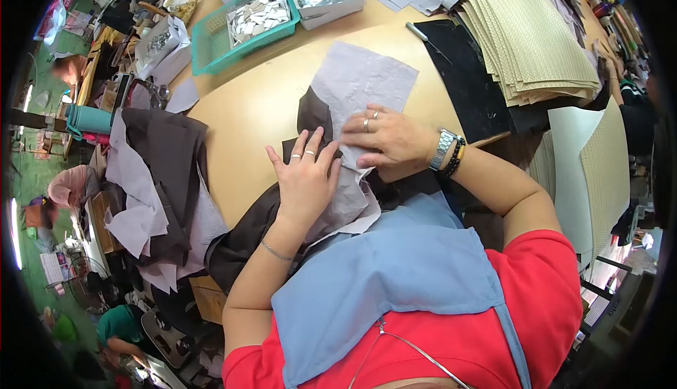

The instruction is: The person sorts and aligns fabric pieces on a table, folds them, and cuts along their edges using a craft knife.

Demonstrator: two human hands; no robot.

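Note:
A light grey fabric piece (367,72) lies on the wooden table in front of me, with a dark brown fabric piece (314,114) against its left side. My left hand (307,174) rests on the fabrics, fingers spread and stretched out over the dark piece. Close beside it, my right hand (391,139) bends its fingers down onto the grey fabric, thumb below, with the edge between them; the fingertips are partly hidden. Crumpled grey and dark cloth hangs from under my hands over the table edge towards my blue apron (381,262).
A teal basket (204,44) of small white pieces and a white box (328,1) of shiny parts stand at the back. Textured cream sheets (522,44) are stacked on black material at right, with a pen-like tool (416,32). More cloth (173,170) drapes at left. Other people work nearby.

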